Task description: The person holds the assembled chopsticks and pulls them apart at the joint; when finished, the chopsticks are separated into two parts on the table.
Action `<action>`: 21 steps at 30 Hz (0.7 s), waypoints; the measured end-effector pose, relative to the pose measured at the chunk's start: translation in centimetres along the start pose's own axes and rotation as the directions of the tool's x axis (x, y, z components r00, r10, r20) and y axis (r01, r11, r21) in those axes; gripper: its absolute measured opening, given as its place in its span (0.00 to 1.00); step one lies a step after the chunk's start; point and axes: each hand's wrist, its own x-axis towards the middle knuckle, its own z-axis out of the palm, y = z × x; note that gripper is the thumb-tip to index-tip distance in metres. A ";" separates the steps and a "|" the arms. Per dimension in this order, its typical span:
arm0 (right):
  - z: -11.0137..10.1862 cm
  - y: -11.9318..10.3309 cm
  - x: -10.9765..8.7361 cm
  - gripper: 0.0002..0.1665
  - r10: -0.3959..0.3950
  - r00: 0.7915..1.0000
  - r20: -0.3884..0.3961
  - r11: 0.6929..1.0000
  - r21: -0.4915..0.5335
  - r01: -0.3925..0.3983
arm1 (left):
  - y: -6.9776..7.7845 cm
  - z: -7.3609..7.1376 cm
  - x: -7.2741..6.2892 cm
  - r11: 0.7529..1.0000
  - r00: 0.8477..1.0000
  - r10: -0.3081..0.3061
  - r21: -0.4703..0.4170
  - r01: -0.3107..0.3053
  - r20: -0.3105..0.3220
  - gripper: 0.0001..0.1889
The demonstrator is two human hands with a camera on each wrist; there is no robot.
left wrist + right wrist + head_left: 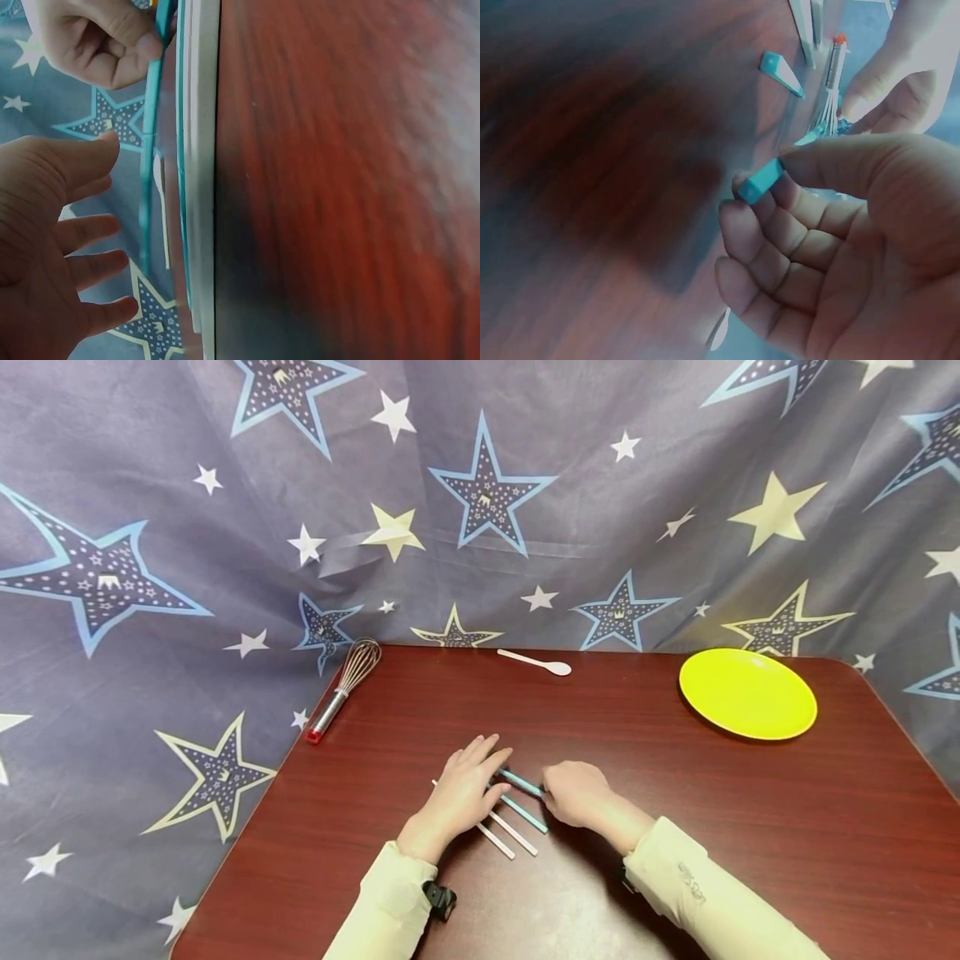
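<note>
My right hand [577, 793] pinches one end of a teal chopstick [522, 783] between thumb and fingers. In the left wrist view that chopstick stands apart from the others, above the tabletop. My left hand [459, 793] hovers with fingers spread by its far end, holding nothing. Beneath the left hand, a second teal chopstick [527, 816] and two white chopsticks [514, 834] lie roughly side by side on the table, their far ends partly hidden by that hand. The right wrist view shows the squared end of the held chopstick [762, 181] poking out past the fingertips.
The dark red wooden table [630, 727] has a whisk [345, 689] at its left edge. At the back lies a white spoon [536, 662], and a yellow plate [748, 695] sits at the back right. A star-patterned cloth [480, 585] hangs behind the table.
</note>
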 end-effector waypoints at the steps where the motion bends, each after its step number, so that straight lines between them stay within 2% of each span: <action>1: -0.1 0.1 -0.2 0.14 0.001 1.000 -0.008 1.000 0.002 -0.001 | 0.1 0.0 0.2 1.000 1.000 0.004 0.013 -0.004 0.000 0.26; 6: -1.1 0.8 -1.2 0.12 -0.005 0.997 -0.079 1.000 0.008 0.006 | 0.7 0.1 0.8 0.997 1.000 0.024 0.073 -0.024 0.009 0.24; 11: -1.8 1.9 -2.5 0.15 -0.029 0.987 -0.156 1.000 0.003 0.030 | 1.5 0.4 1.6 0.991 0.998 0.051 0.125 -0.047 -0.028 0.19; 15: -2.1 2.9 -3.3 0.17 -0.057 0.973 -0.225 0.998 -0.004 0.058 | 2.2 0.7 2.1 0.985 0.994 0.091 0.150 -0.080 -0.067 0.14; 21: -2.3 4.5 -4.3 0.19 -0.076 0.949 -0.305 0.996 0.019 0.085 | 3.2 1.4 2.9 0.982 0.988 0.137 0.141 -0.127 -0.069 0.10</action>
